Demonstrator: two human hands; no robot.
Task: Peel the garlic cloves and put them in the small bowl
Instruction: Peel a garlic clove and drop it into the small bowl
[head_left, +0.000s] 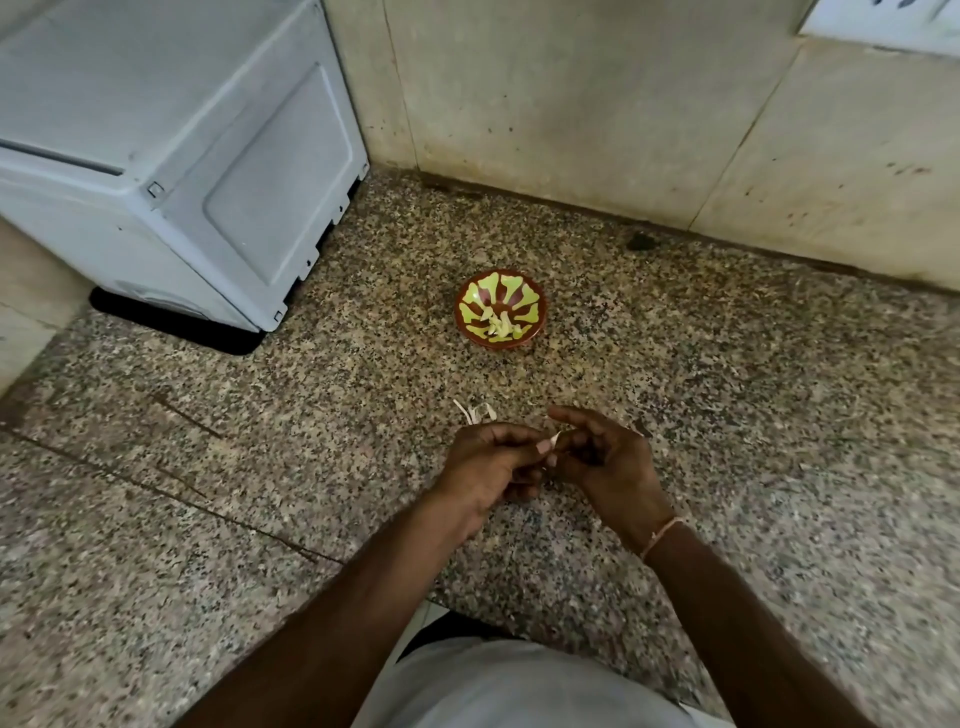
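Fingers of the left hand (485, 462) and right hand (605, 457) curl inward and meet, pinching a small pale garlic clove (554, 440), mostly hidden between the fingertips. Thin white peel strips (475, 410) lie on the speckled counter (208, 467) just beyond. The small bowl (500, 306), brown with yellow-green pattern, holds pale peeled cloves (498, 325).
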